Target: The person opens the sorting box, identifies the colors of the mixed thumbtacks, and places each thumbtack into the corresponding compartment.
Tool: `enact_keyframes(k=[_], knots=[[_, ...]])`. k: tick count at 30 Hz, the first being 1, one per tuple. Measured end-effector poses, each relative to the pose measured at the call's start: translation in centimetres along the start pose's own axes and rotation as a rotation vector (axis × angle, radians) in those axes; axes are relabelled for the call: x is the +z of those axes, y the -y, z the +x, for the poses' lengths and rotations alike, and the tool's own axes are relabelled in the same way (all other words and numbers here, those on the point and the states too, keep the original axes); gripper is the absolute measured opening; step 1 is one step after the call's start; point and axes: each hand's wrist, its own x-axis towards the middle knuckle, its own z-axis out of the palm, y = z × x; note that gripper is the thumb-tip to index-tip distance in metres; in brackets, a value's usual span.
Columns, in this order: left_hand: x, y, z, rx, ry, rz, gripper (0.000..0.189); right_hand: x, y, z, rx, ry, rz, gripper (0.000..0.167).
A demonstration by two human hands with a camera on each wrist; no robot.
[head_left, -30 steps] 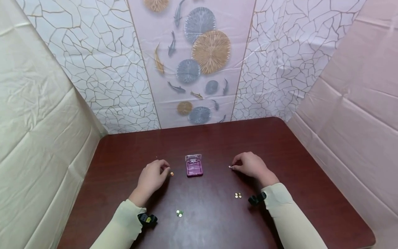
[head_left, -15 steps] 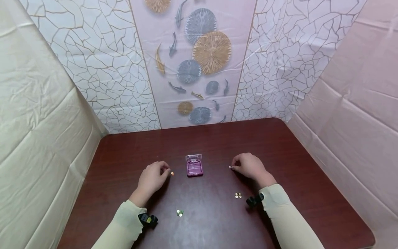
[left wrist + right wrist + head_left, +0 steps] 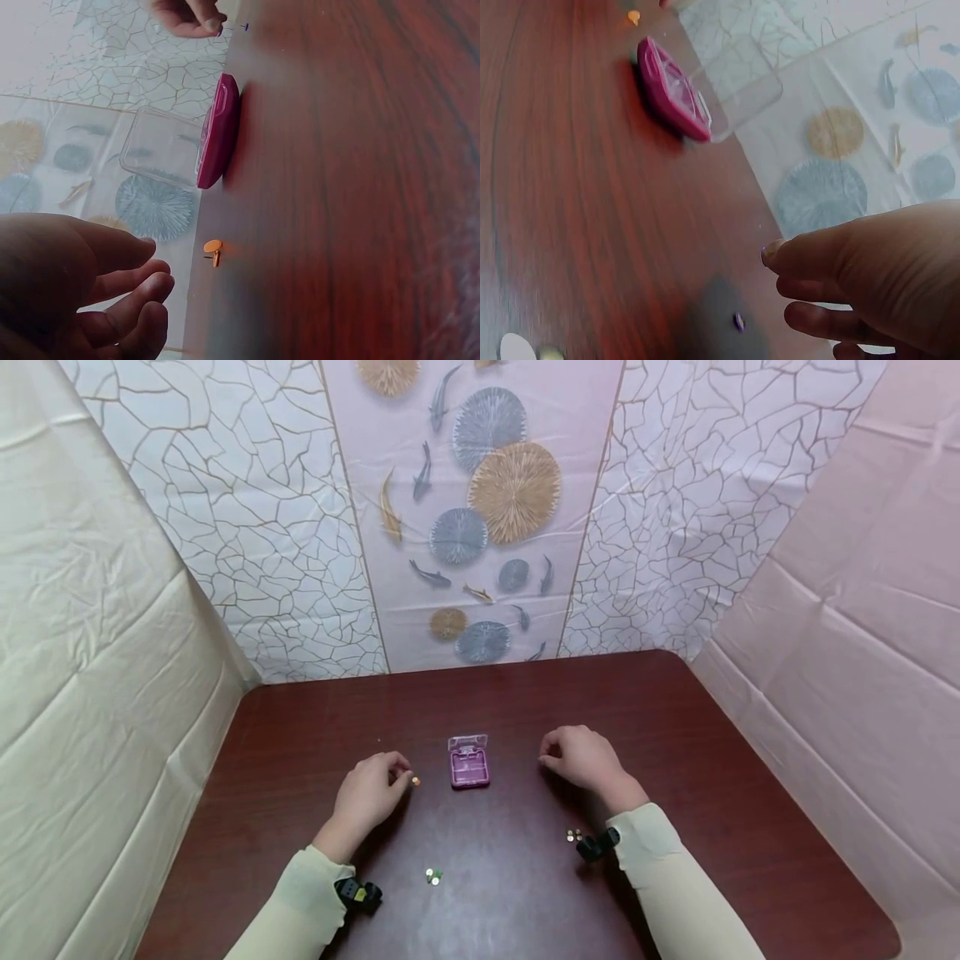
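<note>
My right hand is right of the purple box, and its thumb and fingers pinch a purple thumbtack, of which only an edge shows. Below that hand, another purple thumbtack lies on the table. My left hand is on the box's left with loosely bent fingers and holds nothing; the left wrist view shows a gap between its fingertips and the orange thumbtacks. Between the hands, the small purple box lies with its clear lid raised. Dividers are visible inside it.
Green thumbtacks lie in a small group near the front of the dark red table. Several gold thumbtacks lie beside the right wrist's camera. Patterned cloth hangs behind the table, with plain cloth at both sides.
My right hand has shifted left, towards the box, carrying the purple thumbtack. The right wrist's camera has come close to the gold thumbtacks. The left hand has hardly moved.
</note>
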Motion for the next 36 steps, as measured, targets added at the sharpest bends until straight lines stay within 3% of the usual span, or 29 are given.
enact_keyframes(k=[14, 25, 36], knots=[[0.0, 0.0, -0.4, 0.006, -0.010, 0.001, 0.008, 2.1, 4.8, 2.6, -0.141, -0.032, -0.042, 0.007], [-0.4, -0.1, -0.6, 0.005, -0.015, -0.018, 0.006, 3.7, 6.8, 3.9, -0.279, -0.119, -0.095, 0.004], [-0.5, -0.3, -0.4, 0.004, -0.002, -0.019, 0.008, 4.6, 7.4, 4.2, -0.261, -0.081, -0.110, 0.003]])
